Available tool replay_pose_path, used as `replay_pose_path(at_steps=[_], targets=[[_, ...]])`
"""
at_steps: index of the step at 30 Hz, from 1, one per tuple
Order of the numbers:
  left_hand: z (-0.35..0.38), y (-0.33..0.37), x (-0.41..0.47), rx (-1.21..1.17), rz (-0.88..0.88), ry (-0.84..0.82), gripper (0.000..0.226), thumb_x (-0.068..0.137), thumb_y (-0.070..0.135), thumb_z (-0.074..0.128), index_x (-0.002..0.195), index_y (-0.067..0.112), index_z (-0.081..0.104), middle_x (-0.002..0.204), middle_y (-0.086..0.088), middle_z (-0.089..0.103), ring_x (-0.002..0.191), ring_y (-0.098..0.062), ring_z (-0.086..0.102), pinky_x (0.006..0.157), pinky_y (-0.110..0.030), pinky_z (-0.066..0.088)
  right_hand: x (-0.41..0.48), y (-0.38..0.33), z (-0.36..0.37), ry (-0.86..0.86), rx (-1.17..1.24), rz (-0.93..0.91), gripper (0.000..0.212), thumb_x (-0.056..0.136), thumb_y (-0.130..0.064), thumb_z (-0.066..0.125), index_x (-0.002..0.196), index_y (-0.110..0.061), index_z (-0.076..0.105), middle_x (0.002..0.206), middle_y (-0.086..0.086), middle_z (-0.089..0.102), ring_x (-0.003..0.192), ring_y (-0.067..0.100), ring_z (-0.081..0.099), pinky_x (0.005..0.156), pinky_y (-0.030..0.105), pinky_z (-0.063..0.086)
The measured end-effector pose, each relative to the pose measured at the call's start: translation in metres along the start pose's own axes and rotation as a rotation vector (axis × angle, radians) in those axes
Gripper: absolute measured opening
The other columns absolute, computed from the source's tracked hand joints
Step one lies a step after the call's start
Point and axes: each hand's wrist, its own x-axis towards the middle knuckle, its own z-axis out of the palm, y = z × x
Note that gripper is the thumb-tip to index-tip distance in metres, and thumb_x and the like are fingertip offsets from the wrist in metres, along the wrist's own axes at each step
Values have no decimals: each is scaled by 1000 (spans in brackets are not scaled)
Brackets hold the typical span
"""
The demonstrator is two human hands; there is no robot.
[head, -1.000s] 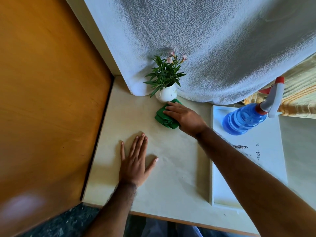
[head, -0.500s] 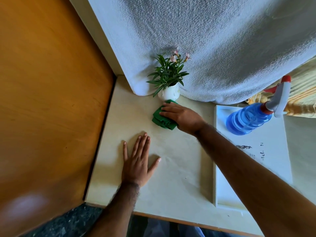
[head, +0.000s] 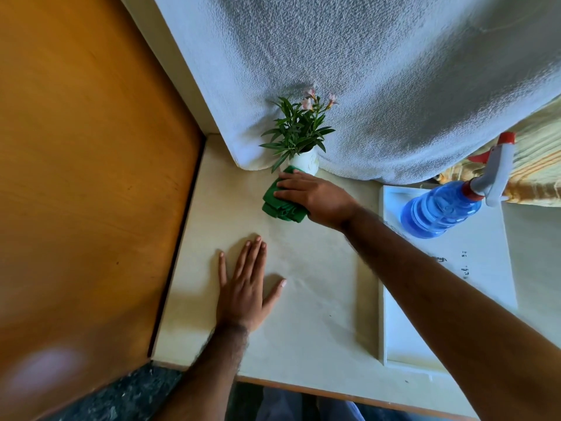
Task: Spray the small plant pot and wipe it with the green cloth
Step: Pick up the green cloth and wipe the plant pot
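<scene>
While the right hand (head: 315,197) lay over the green cloth (head: 280,205), its fingers were stretched almost flat, pressing the bunched fabric down onto the table (head: 318,299) instead of pinching it; whether the thumb had curled under the cloth could not be told. The cloth's far edge touched the base of the small plant pot (head: 305,162), which stood upright against the draped white towel (head: 364,86) behind it, its leaves spreading above the rim. Nearer the viewer than the pot, the left hand (head: 244,287) rested palm down on the table with its fingers spread and nothing in them, well apart from the pot. To the right of the pot, the spray bottle (head: 446,208) sat on a white tray (head: 485,284), untouched.

The wiping looked barely begun, with the cloth meeting only the pot's foot. The pot was small, top-heavy with foliage, and no hand steadied it, so a firm push from the cloth could probably tip it back into the towel or slide it along. A flat-fingered press also gave poor hold for wrapping the cloth round the curved side.
</scene>
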Motion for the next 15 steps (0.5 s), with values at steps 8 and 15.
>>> replay_pose_path(at_steps=[8, 15], targets=[[0, -1, 1, -2, 1, -4, 91, 99, 77, 27, 168, 18, 18, 177, -2, 19, 164, -20, 17, 128, -71, 17, -4, -10, 0, -63, 192, 419, 67, 75, 16, 54, 133, -15, 68, 126, 11, 73, 114, 33, 66, 92, 37, 51], [-4, 0, 1, -18, 3, -4, 92, 97, 75, 34, 167, 16, 22, 176, -3, 22, 163, -21, 19, 128, -72, 17, -38, -41, -32, 14, 111, 399, 67, 76, 14, 57, 134, -18, 67, 130, 4, 70, 115, 31, 65, 86, 37, 53]])
